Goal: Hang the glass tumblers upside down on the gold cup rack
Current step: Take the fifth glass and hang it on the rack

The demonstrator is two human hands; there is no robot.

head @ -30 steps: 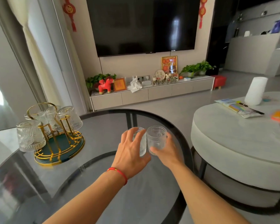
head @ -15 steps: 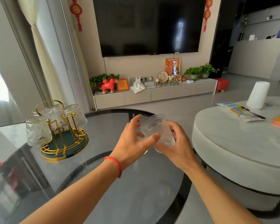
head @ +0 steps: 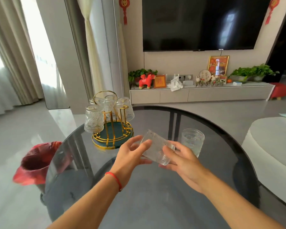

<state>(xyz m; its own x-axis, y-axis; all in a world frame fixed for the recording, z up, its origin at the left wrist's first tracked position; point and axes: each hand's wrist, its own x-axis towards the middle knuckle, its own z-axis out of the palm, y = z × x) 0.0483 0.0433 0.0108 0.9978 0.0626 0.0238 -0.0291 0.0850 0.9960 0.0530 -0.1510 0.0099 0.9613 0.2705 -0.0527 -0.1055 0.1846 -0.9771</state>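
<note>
A ribbed glass tumbler [head: 157,147] lies tilted on its side in the air above the table, held between both hands. My left hand [head: 130,156] grips its mouth end and my right hand [head: 182,160] grips its base end. A second tumbler [head: 192,141] stands upright on the dark glass table [head: 155,195], just right of my right hand. The gold cup rack [head: 113,129] with a teal base stands at the table's far left. Several tumblers hang upside down on it, the nearest [head: 94,119] at its front left. One front peg [head: 123,111] is bare.
A red stool [head: 38,164] sits on the floor left of the table. A round pale table [head: 271,146] stands to the right. A TV cabinet [head: 200,94] with plants and ornaments lines the far wall.
The view has swung left, bringing the rack closer to centre. One tumbler now stands alone on the table. The held tumbler has been turned onto its side between both hands.
</note>
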